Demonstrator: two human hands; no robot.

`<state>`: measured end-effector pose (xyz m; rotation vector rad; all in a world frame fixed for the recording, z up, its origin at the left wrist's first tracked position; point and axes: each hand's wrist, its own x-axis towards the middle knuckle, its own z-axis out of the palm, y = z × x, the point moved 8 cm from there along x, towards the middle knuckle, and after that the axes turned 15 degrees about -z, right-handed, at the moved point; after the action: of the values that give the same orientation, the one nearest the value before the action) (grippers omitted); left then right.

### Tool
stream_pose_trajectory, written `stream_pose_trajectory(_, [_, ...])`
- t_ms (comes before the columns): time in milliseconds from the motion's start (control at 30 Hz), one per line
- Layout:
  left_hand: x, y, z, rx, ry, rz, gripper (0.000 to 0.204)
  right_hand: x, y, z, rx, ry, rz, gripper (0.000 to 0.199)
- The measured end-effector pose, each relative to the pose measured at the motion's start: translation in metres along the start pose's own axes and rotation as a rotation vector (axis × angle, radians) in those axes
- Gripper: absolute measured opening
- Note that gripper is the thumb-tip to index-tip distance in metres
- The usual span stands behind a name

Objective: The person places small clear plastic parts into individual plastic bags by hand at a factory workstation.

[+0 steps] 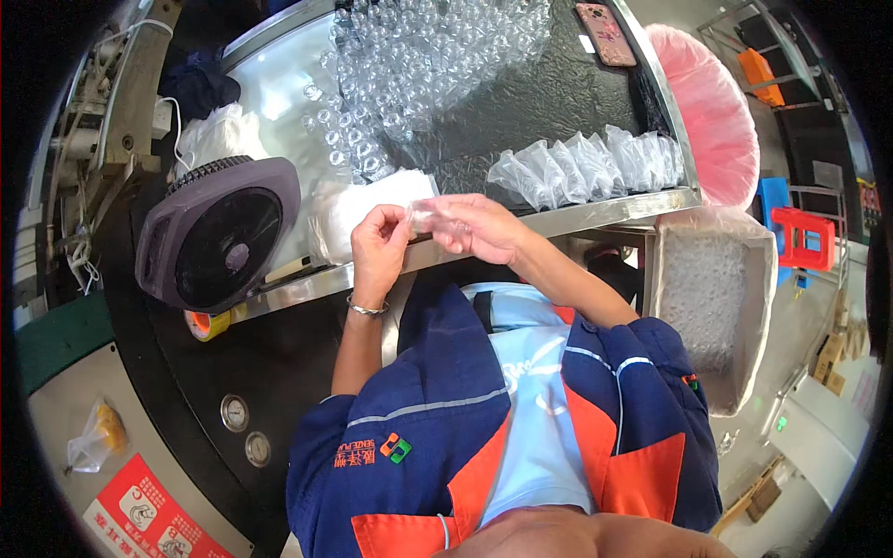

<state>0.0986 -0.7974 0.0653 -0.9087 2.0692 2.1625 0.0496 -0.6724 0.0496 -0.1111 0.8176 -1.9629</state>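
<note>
Just over the table's front edge, my left hand is closed, its thumb and fingertips pinching a clear plastic bag. My right hand comes in from the other side with its fingers closed on the same see-through plastic. Whether something is inside it I cannot make out. Right behind my hands lies a stack of thin whitish plastic bags. To the right, along the front edge, stands a row of filled clear bags. A large heap of small clear plastic pieces spreads over the back of the table.
A round-faced fan stands at the table's left, above a yellow tape roll. A phone lies at the back right. Beyond the metal table rim are a pink bag and a lined box of clear pieces.
</note>
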Motion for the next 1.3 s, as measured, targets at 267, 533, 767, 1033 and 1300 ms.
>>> stream_pose_trajectory(267, [-0.041, 0.038, 0.063, 0.513, -0.06, 0.573, 0.005, -0.001, -0.006, -0.02, -0.512, 0.139, -0.395, 0.029])
stream_pose_trajectory(533, [-0.022, 0.03, 0.036, 0.485, 0.096, 0.426, 0.014, -0.016, -0.054, -0.005, -1.492, 0.041, -0.716, 0.023])
stream_pose_trajectory(767, [0.002, 0.02, -0.003, 0.988, 0.34, 0.302, 0.023, -0.005, -0.068, 0.04, -2.101, -0.006, -0.832, 0.04])
stream_pose_trajectory(1033, [0.002, 0.005, -0.021, 0.61, 0.368, 0.191, 0.01, 0.068, -0.031, 0.058, -2.127, -0.264, -0.768, 0.043])
stream_pose_trajectory(1300, [0.003, -0.01, -0.03, 0.354, 0.283, 0.001, 0.009, 0.022, -0.074, 0.029, -1.74, -0.007, -0.939, 0.026])
